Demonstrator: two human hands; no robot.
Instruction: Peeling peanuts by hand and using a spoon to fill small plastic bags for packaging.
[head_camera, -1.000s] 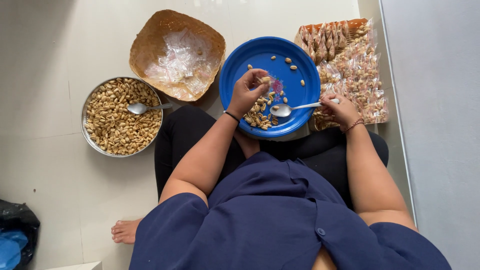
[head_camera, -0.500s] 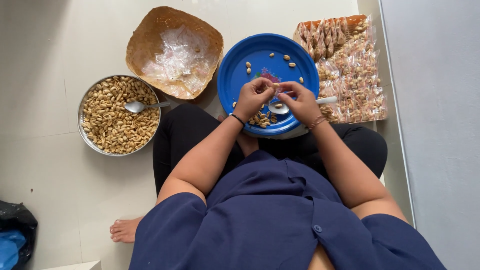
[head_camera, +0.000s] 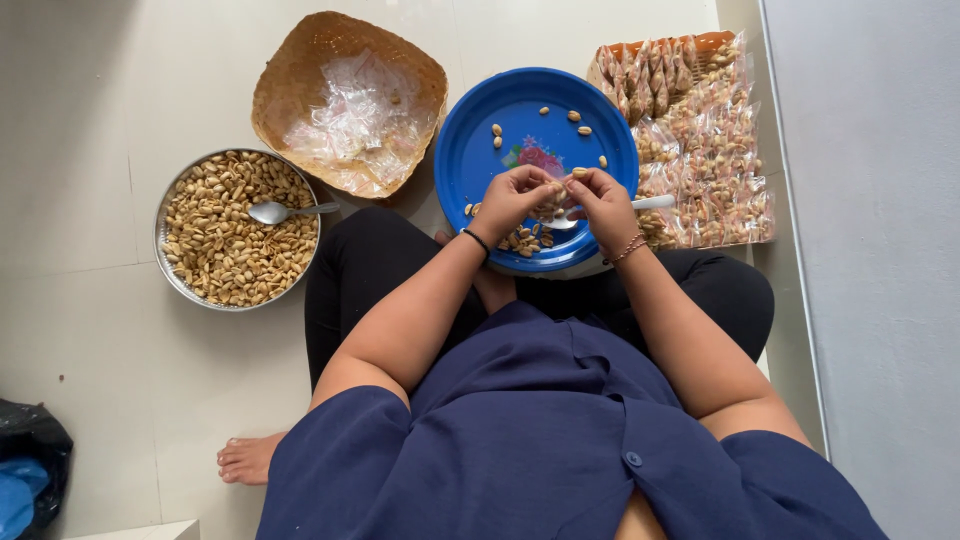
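A round blue plate (head_camera: 470, 140) with scattered peanuts (head_camera: 522, 240) rests in front of my crossed legs. Both hands meet above its near half. My left hand (head_camera: 512, 197), with a dark band at the wrist, pinches what looks like a small clear bag, mostly hidden by the fingers. My right hand (head_camera: 603, 207), wearing a bead bracelet, holds a spoon (head_camera: 652, 202) whose handle sticks out to the right. Its bowl is tucked against my left fingertips. One peanut (head_camera: 579, 172) shows at the fingertips.
A metal bowl (head_camera: 160, 225) full of peanuts, with a second spoon (head_camera: 287, 211) in it, sits at the left. A woven basket (head_camera: 290, 70) of empty clear bags lies behind it. Filled peanut packets (head_camera: 705, 160) are piled at the right by a grey wall (head_camera: 870, 250). A dark bag (head_camera: 30, 465) lies at bottom left.
My right hand has brought the spoon in from the right to meet my left hand over the plate. The hands now touch at the fingertips.
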